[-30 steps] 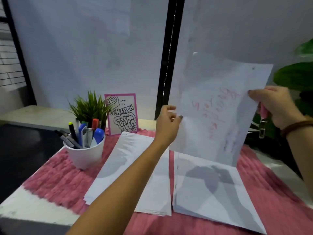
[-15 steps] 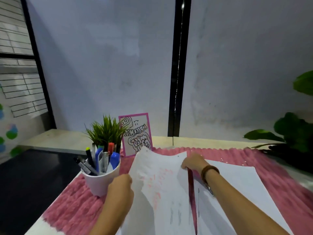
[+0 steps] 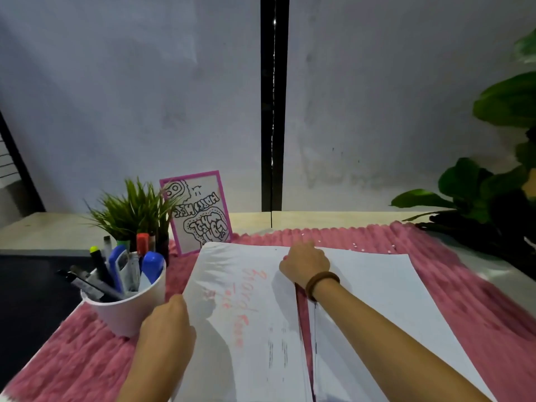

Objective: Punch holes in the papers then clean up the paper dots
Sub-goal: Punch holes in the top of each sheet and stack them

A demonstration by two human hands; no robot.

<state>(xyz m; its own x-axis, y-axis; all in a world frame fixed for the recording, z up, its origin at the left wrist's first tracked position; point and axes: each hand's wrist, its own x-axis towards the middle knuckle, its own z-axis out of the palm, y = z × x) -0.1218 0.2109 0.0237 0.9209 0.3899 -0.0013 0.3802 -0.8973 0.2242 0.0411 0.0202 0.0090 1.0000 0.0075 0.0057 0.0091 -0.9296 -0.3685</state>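
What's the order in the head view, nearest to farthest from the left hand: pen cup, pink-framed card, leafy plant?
From the left hand:
1. pen cup, just left.
2. pink-framed card, behind, by the wall.
3. leafy plant, far right.

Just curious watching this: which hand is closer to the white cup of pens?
Left. The left hand is just right of the white cup, at the edge of the paper; the right hand lies farther off, across it near its far edge.
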